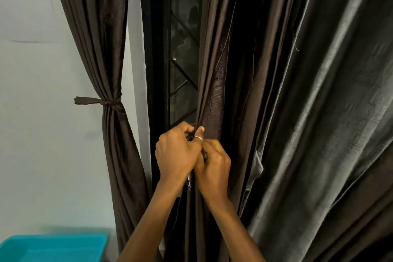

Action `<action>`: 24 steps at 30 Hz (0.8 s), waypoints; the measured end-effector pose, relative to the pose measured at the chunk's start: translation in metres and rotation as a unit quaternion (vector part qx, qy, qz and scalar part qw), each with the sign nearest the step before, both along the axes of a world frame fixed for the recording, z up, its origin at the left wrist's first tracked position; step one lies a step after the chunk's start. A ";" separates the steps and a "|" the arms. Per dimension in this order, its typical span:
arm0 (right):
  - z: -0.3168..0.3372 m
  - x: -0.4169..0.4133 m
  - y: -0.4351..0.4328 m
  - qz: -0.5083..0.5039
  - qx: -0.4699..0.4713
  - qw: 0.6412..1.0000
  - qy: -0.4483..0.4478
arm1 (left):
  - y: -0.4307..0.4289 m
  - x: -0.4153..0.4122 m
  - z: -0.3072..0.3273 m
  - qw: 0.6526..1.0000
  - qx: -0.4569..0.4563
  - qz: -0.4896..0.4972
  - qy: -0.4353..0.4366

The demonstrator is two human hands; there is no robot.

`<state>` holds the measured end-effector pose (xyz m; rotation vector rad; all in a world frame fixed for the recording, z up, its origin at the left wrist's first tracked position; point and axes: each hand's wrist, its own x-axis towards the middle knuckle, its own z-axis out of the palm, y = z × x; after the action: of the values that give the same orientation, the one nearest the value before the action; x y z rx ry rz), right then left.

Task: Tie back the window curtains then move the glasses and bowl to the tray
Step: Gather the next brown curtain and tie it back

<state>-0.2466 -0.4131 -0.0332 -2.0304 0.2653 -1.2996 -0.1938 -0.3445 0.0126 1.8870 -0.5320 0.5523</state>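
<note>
Against the dark window [182, 49], left hand [176, 155] and right hand [214, 166] both pinch the untied curtain [214, 91]; best keep its folds bunched tight while knotting.

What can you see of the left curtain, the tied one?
The left curtain is dark brown, slightly glossy cloth hanging in vertical folds beside the window frame. A band of matching cloth cinches it mid-height, one loose end poking left over the white wall; below, it flares out. The left hand and right hand grip the middle curtain instead.
</note>
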 end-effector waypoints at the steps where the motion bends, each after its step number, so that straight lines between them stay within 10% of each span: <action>1: 0.002 -0.001 0.000 0.008 -0.001 1.000 -0.001 | 0.000 0.000 -0.001 1.000 -0.005 -0.002 0.000; 6: 0.018 -0.015 -0.007 0.055 -0.012 0.997 0.045 | 0.002 0.006 -0.003 1.000 -0.025 -0.004 -0.001; 14: 0.060 -0.050 -0.037 -0.186 -0.040 0.976 -0.110 | 0.007 0.010 -0.003 0.999 -0.035 0.004 -0.012; 24: 0.052 -0.036 -0.051 -0.213 0.022 0.977 -0.003 | 0.004 0.009 -0.004 0.999 -0.046 -0.022 -0.018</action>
<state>-0.2830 -0.4638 0.0185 -1.9967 0.7537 -1.5371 -0.1846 -0.3403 0.0082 1.7780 -0.5610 0.5728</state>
